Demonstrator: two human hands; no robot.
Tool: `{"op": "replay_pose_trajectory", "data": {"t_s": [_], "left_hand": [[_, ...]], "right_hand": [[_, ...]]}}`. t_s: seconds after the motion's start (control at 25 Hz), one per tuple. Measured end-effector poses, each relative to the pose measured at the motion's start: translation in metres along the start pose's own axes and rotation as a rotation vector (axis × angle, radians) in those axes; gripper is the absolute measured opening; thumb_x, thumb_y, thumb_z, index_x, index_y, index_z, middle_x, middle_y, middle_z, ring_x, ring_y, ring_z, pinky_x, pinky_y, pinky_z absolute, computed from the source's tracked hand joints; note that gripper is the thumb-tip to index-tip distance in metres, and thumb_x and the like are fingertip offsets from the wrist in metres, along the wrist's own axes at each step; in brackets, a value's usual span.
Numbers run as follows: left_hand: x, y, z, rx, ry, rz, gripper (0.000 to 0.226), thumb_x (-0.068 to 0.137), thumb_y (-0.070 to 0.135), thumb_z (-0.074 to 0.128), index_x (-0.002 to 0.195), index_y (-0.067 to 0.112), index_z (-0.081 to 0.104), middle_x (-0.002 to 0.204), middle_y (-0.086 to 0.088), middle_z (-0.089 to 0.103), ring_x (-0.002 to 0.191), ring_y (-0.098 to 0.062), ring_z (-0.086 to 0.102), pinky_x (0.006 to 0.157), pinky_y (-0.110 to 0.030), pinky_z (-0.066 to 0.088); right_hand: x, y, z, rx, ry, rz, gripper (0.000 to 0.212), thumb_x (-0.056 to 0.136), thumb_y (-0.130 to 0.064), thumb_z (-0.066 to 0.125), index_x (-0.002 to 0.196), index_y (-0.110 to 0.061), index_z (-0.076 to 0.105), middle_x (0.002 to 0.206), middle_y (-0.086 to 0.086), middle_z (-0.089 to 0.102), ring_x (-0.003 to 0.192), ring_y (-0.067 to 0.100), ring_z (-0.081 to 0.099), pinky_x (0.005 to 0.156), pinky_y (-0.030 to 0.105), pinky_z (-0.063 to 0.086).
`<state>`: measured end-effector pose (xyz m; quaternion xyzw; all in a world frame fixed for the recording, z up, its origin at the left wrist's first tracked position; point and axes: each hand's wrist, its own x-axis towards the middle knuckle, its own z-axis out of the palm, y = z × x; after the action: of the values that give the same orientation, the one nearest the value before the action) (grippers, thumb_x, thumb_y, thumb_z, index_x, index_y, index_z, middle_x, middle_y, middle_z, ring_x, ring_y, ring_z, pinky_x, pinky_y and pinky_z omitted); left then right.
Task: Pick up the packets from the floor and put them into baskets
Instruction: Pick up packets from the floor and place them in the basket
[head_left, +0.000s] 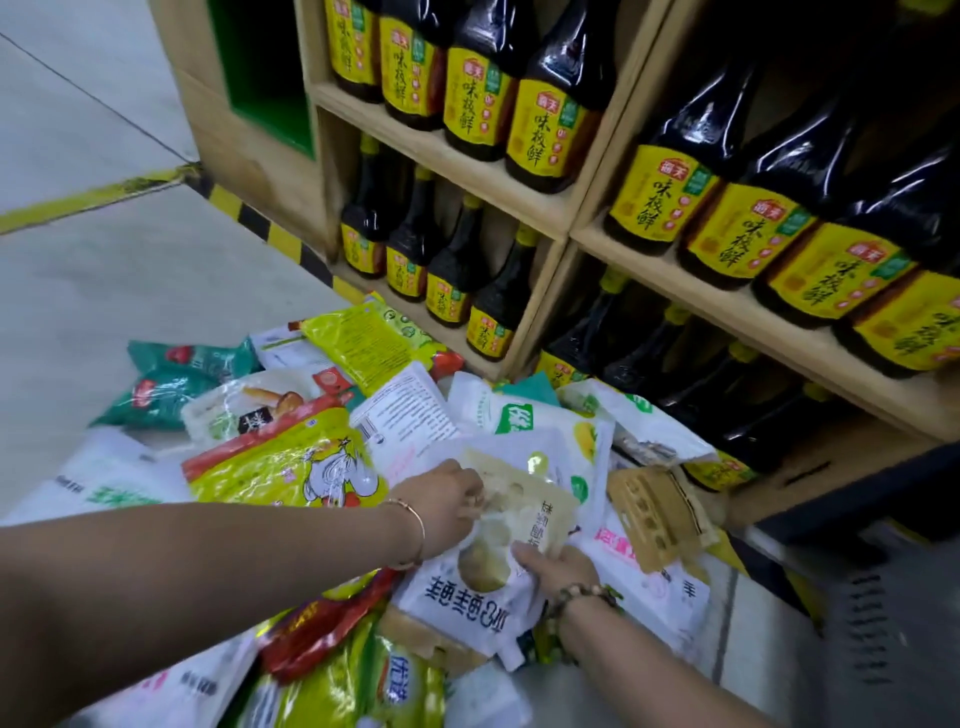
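A heap of food packets covers the floor in front of a shelf. In its middle lies a cream packet (524, 499) with round holes printed on it. My left hand (447, 501) pinches that packet's left edge. My right hand (558, 566) grips its lower edge, thumb on top. Just below it lies a white packet (467, 592) with large dark characters. A yellow-green packet (291, 462) with a chicken drawing sits to the left. No basket is in view.
A wooden shelf (447, 156) full of dark sauce bottles (478, 98) with yellow labels stands right behind the heap. Teal packets (166, 389) lie at the heap's left edge. Grey floor (130, 291) with yellow-black tape spreads to the left.
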<state>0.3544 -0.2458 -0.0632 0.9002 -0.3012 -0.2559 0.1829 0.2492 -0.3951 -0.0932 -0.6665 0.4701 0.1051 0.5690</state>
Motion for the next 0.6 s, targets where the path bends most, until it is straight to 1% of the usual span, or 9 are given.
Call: {"op": "replay_pose_trajectory", "data": {"t_s": [0.08, 0.16, 0.24, 0.32, 0.44, 0.48, 0.52, 0.56, 0.6], "left_hand": [[-0.001, -0.004, -0.001, -0.175, 0.046, -0.066, 0.033, 0.087, 0.027, 0.057, 0.119, 0.021, 0.051, 0.118, -0.004, 0.051, 0.099, -0.023, 0.056, 0.078, -0.025, 0.041], [-0.003, -0.009, 0.002, -0.323, 0.073, -0.143, 0.043, 0.084, 0.03, 0.063, 0.123, 0.02, 0.05, 0.115, -0.003, 0.058, 0.1, -0.02, 0.056, 0.077, -0.023, 0.039], [-0.006, -0.012, 0.008, -0.485, 0.093, -0.236, 0.051, 0.081, 0.029, 0.069, 0.127, 0.019, 0.048, 0.11, -0.003, 0.06, 0.102, -0.022, 0.057, 0.082, -0.024, 0.041], [-0.008, -0.012, 0.014, -0.693, 0.131, -0.3, 0.051, 0.078, 0.028, 0.073, 0.123, 0.019, 0.05, 0.103, -0.003, 0.06, 0.098, -0.023, 0.058, 0.083, -0.028, 0.046], [-0.009, 0.0, 0.018, -0.941, 0.083, -0.31, 0.045, 0.076, 0.03, 0.076, 0.114, 0.019, 0.055, 0.097, 0.003, 0.063, 0.085, -0.015, 0.063, 0.07, -0.02, 0.051], [-0.008, 0.006, 0.02, -1.084, 0.018, -0.314, 0.042, 0.077, 0.029, 0.075, 0.112, 0.014, 0.057, 0.097, 0.0, 0.066, 0.083, -0.017, 0.065, 0.071, -0.022, 0.054], [-0.008, 0.012, 0.021, -1.197, -0.061, -0.32, 0.041, 0.078, 0.027, 0.074, 0.112, 0.01, 0.06, 0.1, -0.006, 0.068, 0.086, -0.022, 0.067, 0.078, -0.029, 0.055], [-0.007, 0.017, 0.023, -1.245, -0.126, -0.317, 0.041, 0.078, 0.027, 0.073, 0.113, 0.008, 0.062, 0.105, -0.01, 0.069, 0.092, -0.026, 0.067, 0.086, -0.036, 0.054], [-0.008, 0.021, 0.024, -1.211, -0.165, -0.306, 0.041, 0.078, 0.028, 0.073, 0.113, 0.009, 0.063, 0.108, -0.012, 0.069, 0.096, -0.027, 0.066, 0.09, -0.039, 0.051]], "right_hand": [[0.003, 0.003, -0.006, 0.126, 0.003, -0.047, 0.07, 0.079, -0.025, 0.073, 0.134, 0.005, 0.043, 0.137, 0.021, 0.047, 0.119, 0.038, 0.05, 0.1, 0.049, 0.041], [0.001, 0.006, -0.014, 0.199, 0.016, -0.084, 0.044, 0.081, -0.017, 0.071, 0.118, 0.001, 0.058, 0.117, 0.02, 0.063, 0.105, 0.034, 0.06, 0.095, 0.051, 0.046], [0.002, 0.008, -0.024, 0.252, 0.048, -0.11, 0.023, 0.082, -0.013, 0.069, 0.104, -0.006, 0.064, 0.104, 0.015, 0.069, 0.096, 0.032, 0.064, 0.091, 0.051, 0.048], [0.003, 0.008, -0.037, 0.309, 0.074, -0.095, 0.023, 0.084, -0.015, 0.068, 0.105, -0.007, 0.066, 0.101, 0.014, 0.07, 0.095, 0.033, 0.065, 0.092, 0.052, 0.048], [0.005, 0.008, -0.048, 0.398, 0.025, -0.078, 0.026, 0.085, -0.018, 0.065, 0.108, -0.005, 0.066, 0.1, 0.015, 0.071, 0.095, 0.035, 0.066, 0.092, 0.053, 0.048], [0.002, 0.006, -0.047, 0.443, -0.007, -0.071, 0.025, 0.086, -0.017, 0.064, 0.108, -0.004, 0.065, 0.099, 0.017, 0.071, 0.093, 0.036, 0.067, 0.09, 0.052, 0.049], [0.001, 0.005, -0.046, 0.488, -0.033, -0.072, 0.025, 0.086, -0.017, 0.063, 0.107, -0.003, 0.065, 0.098, 0.018, 0.071, 0.091, 0.036, 0.067, 0.086, 0.05, 0.052], [-0.001, 0.004, -0.044, 0.515, -0.053, -0.079, 0.025, 0.086, -0.017, 0.063, 0.106, -0.003, 0.066, 0.097, 0.018, 0.071, 0.089, 0.036, 0.068, 0.081, 0.047, 0.053], [-0.002, 0.002, -0.042, 0.535, -0.067, -0.089, 0.025, 0.085, -0.017, 0.063, 0.106, -0.003, 0.066, 0.097, 0.017, 0.071, 0.088, 0.035, 0.068, 0.079, 0.046, 0.054]]}}
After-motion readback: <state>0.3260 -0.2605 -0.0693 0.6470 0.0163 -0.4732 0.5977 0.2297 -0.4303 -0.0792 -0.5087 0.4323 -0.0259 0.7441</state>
